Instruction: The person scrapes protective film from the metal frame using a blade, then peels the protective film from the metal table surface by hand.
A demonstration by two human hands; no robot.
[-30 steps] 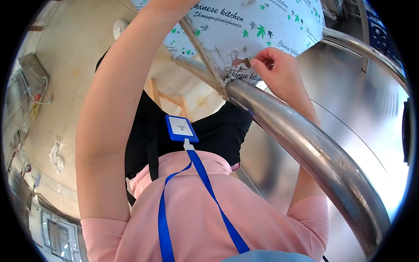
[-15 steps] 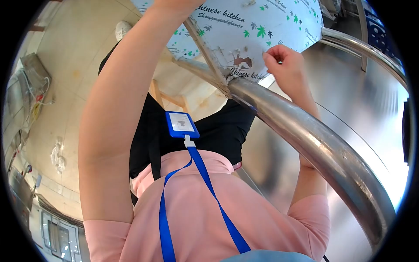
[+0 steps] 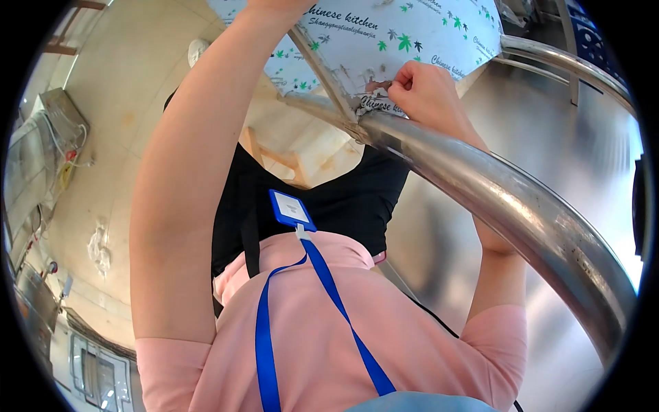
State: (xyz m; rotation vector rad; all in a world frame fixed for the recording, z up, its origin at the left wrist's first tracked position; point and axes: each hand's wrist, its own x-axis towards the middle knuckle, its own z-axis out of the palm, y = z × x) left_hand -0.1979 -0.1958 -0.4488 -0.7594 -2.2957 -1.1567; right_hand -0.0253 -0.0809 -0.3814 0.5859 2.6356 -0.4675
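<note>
Film [image 3: 357, 51], smooth, bluish-white and printed with leaves and lettering, covers one panel beside a thick, curved metal pipe [image 3: 494, 189]; one ragged torn patch [image 3: 376, 86] sits near the corner. Of two hands, the right hand [image 3: 427, 90] has its fingertips pinched narrowly at that patch; I cannot tell whether they hold a scrap. The left hand [image 3: 283, 3] is mostly cut off, grip unseen. One blue badge holder [image 3: 276, 204] contains one white card [image 3: 291, 208].

Beige floor tiles [image 3: 127, 96] spread across the left, with crumpled clear plastic [image 3: 100, 251] lying there; a pale wooden frame [image 3: 296, 170] stands near the middle.
</note>
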